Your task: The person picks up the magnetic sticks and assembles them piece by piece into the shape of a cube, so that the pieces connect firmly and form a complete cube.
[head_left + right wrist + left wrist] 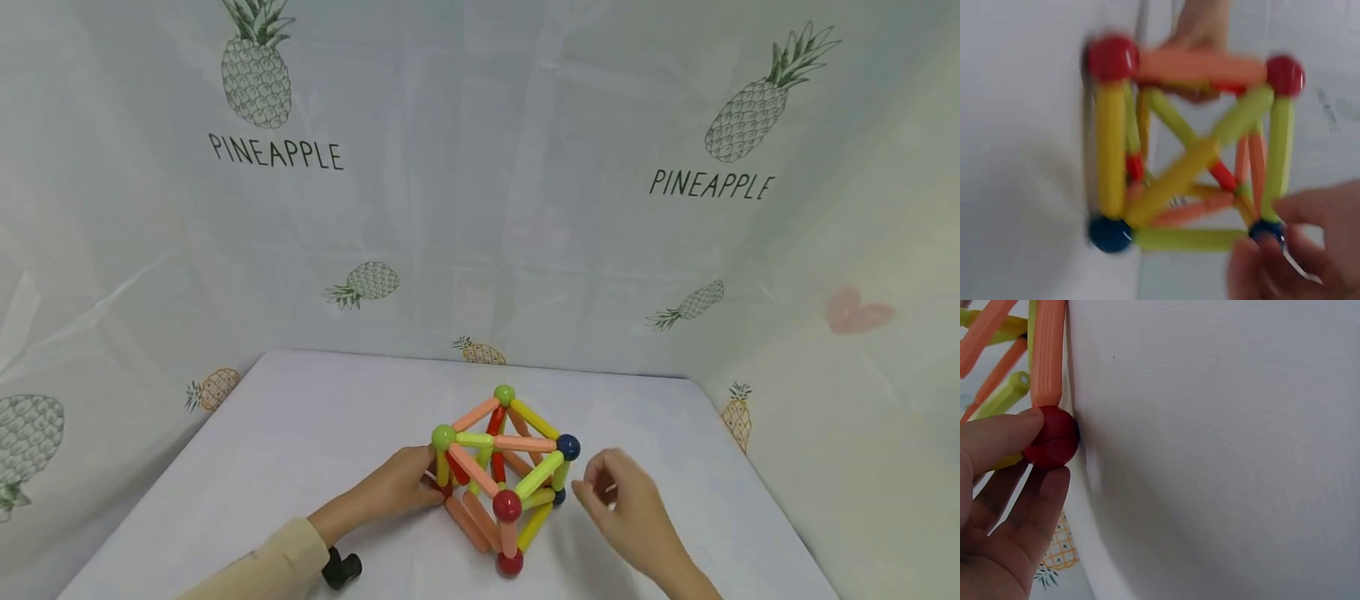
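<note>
A cube-like frame of coloured rods joined by balls stands on the white table. Its rods are salmon, yellow, lime and red. At its lower left corner my left hand pinches a red ball between thumb and fingers; a salmon rod meets that ball. My right hand is just right of the frame, fingers loosely bent, holding nothing. It is nearest the upper dark blue ball, with a gap between them in the head view. In the right wrist view, slightly blurred, its fingertips overlap a dark blue ball.
A small black object lies on the table beside the left sleeve. White cloth printed with pineapples hangs behind the table and along its sides.
</note>
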Demonstrator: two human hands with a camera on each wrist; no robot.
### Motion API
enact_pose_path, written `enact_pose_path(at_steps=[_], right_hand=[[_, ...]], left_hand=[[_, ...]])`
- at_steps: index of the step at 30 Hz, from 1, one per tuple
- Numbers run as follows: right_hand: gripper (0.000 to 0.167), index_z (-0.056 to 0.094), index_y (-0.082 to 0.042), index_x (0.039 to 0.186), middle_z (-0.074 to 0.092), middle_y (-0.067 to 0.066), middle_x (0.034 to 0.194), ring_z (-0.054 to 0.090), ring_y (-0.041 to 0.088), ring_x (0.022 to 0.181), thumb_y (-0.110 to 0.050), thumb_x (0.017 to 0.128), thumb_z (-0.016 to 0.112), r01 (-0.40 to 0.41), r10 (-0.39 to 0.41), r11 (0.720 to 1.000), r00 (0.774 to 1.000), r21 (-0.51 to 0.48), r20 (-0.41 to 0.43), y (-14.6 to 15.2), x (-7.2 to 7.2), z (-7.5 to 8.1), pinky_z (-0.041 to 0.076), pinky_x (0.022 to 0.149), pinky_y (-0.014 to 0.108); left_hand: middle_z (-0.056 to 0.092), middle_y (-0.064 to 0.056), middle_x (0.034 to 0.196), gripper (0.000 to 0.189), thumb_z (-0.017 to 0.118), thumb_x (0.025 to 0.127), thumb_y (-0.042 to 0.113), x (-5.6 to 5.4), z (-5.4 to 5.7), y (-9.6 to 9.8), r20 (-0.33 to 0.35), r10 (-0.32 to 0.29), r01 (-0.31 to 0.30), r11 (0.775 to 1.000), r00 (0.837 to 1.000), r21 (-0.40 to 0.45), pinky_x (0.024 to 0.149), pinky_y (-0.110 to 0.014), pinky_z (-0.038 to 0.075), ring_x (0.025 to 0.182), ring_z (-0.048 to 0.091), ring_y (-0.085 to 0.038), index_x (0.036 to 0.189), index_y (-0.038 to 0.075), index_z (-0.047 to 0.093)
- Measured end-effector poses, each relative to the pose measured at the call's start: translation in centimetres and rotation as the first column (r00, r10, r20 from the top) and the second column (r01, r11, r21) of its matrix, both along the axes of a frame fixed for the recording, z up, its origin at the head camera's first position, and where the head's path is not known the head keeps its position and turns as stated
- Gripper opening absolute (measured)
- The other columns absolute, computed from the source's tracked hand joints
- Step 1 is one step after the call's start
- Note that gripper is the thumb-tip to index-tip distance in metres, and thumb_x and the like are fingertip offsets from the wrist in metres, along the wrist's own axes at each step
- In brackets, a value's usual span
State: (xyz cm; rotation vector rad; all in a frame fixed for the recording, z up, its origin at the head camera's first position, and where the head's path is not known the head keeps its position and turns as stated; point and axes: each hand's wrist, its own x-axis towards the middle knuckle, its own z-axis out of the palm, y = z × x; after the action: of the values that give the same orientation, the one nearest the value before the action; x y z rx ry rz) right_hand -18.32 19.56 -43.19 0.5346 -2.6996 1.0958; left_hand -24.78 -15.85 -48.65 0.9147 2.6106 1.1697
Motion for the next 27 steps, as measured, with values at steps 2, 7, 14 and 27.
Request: enact_pose_path(at_steps=[2,7,14,27], right_hand=[[0.016,0.066,-0.016,0.099,0.063,-0.007,0.088,0.060,0.011,0.076,-0.013,0.094,0.081,-0.066,0.067,0.998,0.970,-0.012,0.233,-0.4,0.9,-1.3,0.056,0.066,0.024],[0.034,0.066,-0.015,0.125,0.066,-0.006,0.092,0.062,0.012,0.075,-0.022,0.095,0.081,-0.227,0.220,0.973,0.850,-0.043,0.478,-2.2,1.6,-4.4,0.056,0.069,0.025],[0.040,0.067,-0.015,0.129,0.065,-0.011,0.080,0.059,0.008,0.070,-0.022,0.093,0.084,-0.231,0.212,0.973,0.869,-0.013,0.448,-3.6,1.9,-4.8,0.053,0.065,0.022],[0.020,0.069,-0.027,0.105,0.071,-0.012,0.100,0.062,0.009,0.078,-0.013,0.096,0.080,-0.171,0.137,0.983,0.929,0.070,0.345,-1.2,-0.3,-5.3,0.057,0.072,0.026]], left_hand=[[0.072,0.009,0.111,0.044,0.083,0.091,0.003,0.0,0.0,0.0,-0.004,0.004,-0.004,1.000,1.000,-0.004,0.087,-0.021,0.058,0.106,0.070,-0.008,0.127,0.018,0.063],[0.072,0.008,0.110,0.040,0.085,0.090,0.005,0.3,0.1,0.4,0.021,-0.003,0.003,1.000,1.000,0.003,0.086,-0.021,0.059,0.105,0.069,-0.008,0.123,0.016,0.065],[0.071,0.006,0.111,0.043,0.086,0.089,0.007,0.8,-0.1,1.1,0.082,-0.011,0.008,0.999,0.997,0.031,0.082,-0.019,0.059,0.103,0.070,-0.006,0.127,0.012,0.065],[0.072,0.010,0.105,0.034,0.086,0.091,0.010,1.2,-0.2,2.5,0.096,-0.032,0.025,0.997,0.995,0.073,0.082,-0.019,0.059,0.099,0.069,-0.003,0.119,0.016,0.069]])
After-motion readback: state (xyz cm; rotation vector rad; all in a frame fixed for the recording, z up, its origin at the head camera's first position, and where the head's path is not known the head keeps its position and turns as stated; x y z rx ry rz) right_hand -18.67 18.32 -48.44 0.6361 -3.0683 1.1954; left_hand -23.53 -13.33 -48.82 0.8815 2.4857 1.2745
